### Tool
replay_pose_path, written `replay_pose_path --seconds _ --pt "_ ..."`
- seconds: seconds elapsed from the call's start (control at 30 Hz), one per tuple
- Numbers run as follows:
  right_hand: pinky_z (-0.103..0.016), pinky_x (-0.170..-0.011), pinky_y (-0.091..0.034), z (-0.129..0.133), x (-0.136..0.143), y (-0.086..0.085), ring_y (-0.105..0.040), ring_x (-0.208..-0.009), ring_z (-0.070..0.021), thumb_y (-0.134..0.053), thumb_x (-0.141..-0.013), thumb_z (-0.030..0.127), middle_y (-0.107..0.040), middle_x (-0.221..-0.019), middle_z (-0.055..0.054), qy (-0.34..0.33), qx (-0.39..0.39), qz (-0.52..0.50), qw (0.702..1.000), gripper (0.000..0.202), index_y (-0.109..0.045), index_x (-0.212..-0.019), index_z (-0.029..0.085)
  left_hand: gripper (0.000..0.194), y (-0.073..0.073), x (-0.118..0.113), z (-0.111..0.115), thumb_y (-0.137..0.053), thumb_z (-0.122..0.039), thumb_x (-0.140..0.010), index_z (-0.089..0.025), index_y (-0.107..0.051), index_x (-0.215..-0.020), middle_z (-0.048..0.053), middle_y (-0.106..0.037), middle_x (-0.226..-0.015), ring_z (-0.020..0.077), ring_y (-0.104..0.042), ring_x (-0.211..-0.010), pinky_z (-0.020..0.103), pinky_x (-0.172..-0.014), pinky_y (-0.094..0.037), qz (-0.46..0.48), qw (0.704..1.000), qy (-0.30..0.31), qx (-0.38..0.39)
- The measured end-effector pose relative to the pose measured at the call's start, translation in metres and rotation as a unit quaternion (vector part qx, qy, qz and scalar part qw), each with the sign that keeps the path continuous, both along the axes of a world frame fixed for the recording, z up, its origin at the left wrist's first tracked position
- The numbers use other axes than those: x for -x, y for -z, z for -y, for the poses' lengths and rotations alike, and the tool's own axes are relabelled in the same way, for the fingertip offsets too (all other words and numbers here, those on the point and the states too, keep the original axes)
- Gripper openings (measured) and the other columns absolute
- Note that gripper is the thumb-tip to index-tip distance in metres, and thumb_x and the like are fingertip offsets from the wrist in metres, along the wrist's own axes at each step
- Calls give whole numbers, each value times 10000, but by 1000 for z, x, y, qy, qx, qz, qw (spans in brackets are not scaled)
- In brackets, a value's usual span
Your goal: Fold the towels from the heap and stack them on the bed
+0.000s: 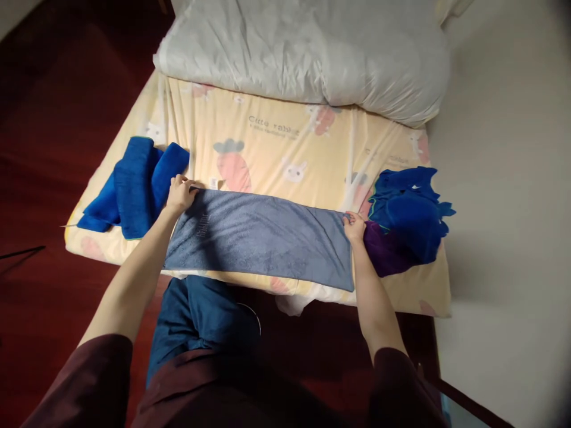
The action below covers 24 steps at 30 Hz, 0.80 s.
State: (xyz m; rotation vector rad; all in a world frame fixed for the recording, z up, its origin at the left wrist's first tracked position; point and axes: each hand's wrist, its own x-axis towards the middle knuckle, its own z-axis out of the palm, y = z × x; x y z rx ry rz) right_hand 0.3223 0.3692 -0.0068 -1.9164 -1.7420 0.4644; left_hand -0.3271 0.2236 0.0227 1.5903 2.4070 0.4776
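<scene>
A grey-blue towel point(263, 238) lies spread in a wide strip along the near edge of the bed, its long sides running left to right. My left hand point(181, 195) pinches its far left corner, beside a small white tag. At the far right corner, my right hand point(354, 227) has its fingers closed on the towel's edge. Folded blue cloth point(136, 187) rests just left of my left hand. To the right of my right hand sits a crumpled blue cloth point(408, 208) on top of a purple cloth point(386, 249).
The bed point(285, 148) has a yellow sheet with rabbits and carrots. A thick white quilt point(303, 53) is bunched across its far part. A pale wall point(504, 178) stands at the right, and dark red floor point(57, 119) shows at the left.
</scene>
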Motion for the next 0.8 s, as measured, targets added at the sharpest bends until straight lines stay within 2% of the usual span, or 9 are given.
replay_pose_path --seconds 0.07,0.17,0.3,0.47,0.57,0.7,0.8 --pt "-423 -884 -590 -3 -2 0 -704 -807 -255 -619 -797 276 -776 -908 -141 16 -11 -13 1000 310 -777 -1019 130 437 3 4 -6 -589 -300 -818 -97 -755 -1167 227 -655 -1258 425 -542 -1293 578 -1156 -416 8 999 14 34" --pt "-407 -848 -601 -5 -4 0 -704 -744 -242 -660 -779 279 -759 -806 -108 27 -11 -18 999 252 -780 -949 136 384 5 11 -14 -605 -293 -784 -110 -769 -1080 181 -717 -1081 376 -627 -1148 508 -1106 -476 30 996 -1 86" --pt "-384 -816 -603 -5 -3 -1 -699 -703 -232 -698 -745 227 -734 -728 -73 33 -3 -13 999 228 -791 -929 130 263 -2 20 -18 -639 -286 -772 -146 -759 -960 136 -734 -975 318 -672 -1007 413 -1009 -526 44 992 -11 116" --pt "-385 -863 -597 -16 0 -9 -737 -784 -274 -698 -760 190 -724 -685 -90 47 -29 17 998 232 -806 -943 100 277 -23 27 -25 -573 -281 -849 -134 -746 -1009 138 -712 -1092 294 -639 -1076 428 -1056 -500 18 999 -42 17" --pt "-396 -862 -603 -25 8 -14 -749 -813 -292 -673 -777 186 -754 -733 -108 65 -39 25 997 229 -813 -944 115 314 -32 25 -33 -539 -266 -895 -116 -737 -1086 141 -683 -1186 285 -624 -1121 441 -1101 -478 23 998 -52 -11" --pt "-405 -873 -606 -30 23 -13 -758 -847 -308 -637 -785 164 -776 -807 -145 116 -62 32 991 236 -809 -937 110 337 -31 17 -40 -516 -243 -912 -117 -725 -1145 160 -648 -1266 335 -614 -1190 505 -1128 -463 32 996 -78 -1" --pt "-417 -909 -602 -26 33 -12 -759 -927 -320 -606 -805 153 -778 -877 -168 149 -41 31 987 246 -798 -954 109 358 -24 8 -36 -497 -222 -913 -97 -715 -1168 200 -631 -1301 384 -604 -1228 568 -1131 -452 35 994 -101 20"
